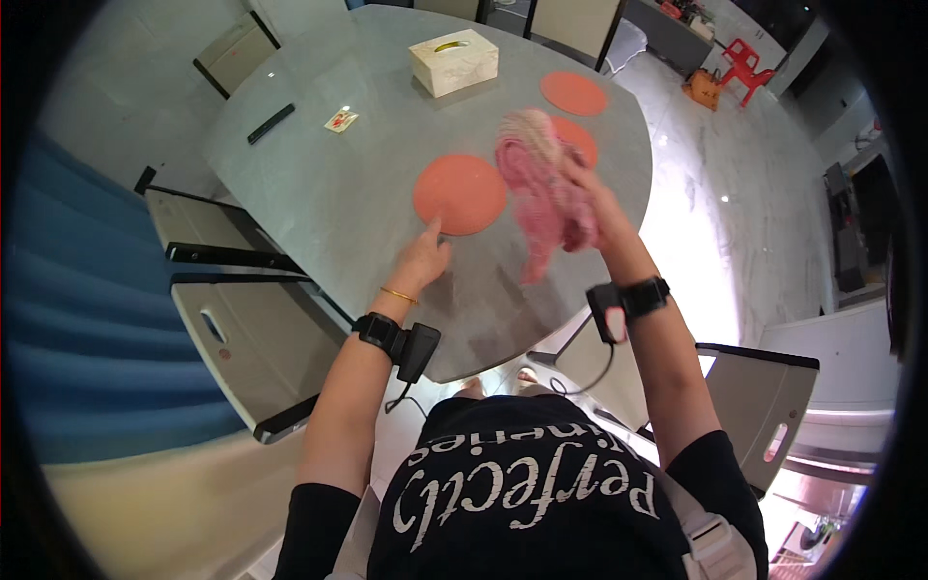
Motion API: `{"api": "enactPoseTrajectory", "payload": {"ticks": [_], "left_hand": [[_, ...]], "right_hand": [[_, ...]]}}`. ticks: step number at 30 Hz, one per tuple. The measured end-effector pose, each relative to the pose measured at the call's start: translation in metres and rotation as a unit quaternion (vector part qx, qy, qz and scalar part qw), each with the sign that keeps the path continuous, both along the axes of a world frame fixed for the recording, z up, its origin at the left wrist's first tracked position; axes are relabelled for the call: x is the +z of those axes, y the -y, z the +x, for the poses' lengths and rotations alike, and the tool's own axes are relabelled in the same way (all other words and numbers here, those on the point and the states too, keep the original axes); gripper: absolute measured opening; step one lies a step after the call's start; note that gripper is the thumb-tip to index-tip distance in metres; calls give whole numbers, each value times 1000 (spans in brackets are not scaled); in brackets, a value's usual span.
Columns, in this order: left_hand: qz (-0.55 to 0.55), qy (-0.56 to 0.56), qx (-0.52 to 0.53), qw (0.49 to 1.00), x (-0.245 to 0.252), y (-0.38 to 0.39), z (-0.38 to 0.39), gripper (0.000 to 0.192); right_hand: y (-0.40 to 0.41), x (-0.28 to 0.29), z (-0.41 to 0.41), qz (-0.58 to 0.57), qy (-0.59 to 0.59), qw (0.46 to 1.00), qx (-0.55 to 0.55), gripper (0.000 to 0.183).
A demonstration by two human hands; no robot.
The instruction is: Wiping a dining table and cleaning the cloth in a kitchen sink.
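Observation:
My right hand (591, 192) grips a bunched pink cloth (544, 181), slightly blurred, over the right part of the grey table (362, 174). A round orange placemat (460, 194) lies left of the cloth, and the index finger of my left hand (426, 254) touches its near edge. Nothing shows in my left hand. The cloth partly hides a second orange placemat (578, 141). Beyond that one lies a third orange placemat (573, 93). The fingertips of my right hand are partly buried in the cloth.
A marble-patterned tissue box (457, 69) stands at the table's far side. A small printed packet (341, 119) and a black bar-shaped object (271, 124) lie to the left. Chairs (254, 348) surround the table, with another chair (754, 413) at the lower right. A red plastic chair (747, 72) stands farther off.

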State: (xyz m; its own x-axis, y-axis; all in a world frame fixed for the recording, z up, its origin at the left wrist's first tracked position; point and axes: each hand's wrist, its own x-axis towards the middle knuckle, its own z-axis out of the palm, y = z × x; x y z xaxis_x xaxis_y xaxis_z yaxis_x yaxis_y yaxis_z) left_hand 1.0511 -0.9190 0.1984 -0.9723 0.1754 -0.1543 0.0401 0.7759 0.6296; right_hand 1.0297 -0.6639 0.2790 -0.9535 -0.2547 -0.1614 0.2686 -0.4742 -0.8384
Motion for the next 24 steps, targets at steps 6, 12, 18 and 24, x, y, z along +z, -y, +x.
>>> {"api": "enactPoseTrajectory", "payload": {"ticks": [6,12,18,24], "left_hand": [[-144,-8,-31,989,-24,5,-12,56],[-203,-38,-38,978,-27,4,-5,60],[-213,-47,-31,976,-35,-1,-4,61],[-224,-48,-12,973,-50,1,-3,55]], "right_hand": [[27,-67,-24,682,-253,681,-82,75],[91,-79,-44,745,-284,602,28,74],[111,-119,-94,681,-409,608,-6,67],[125,-100,-72,491,-536,666,169,57]]}}
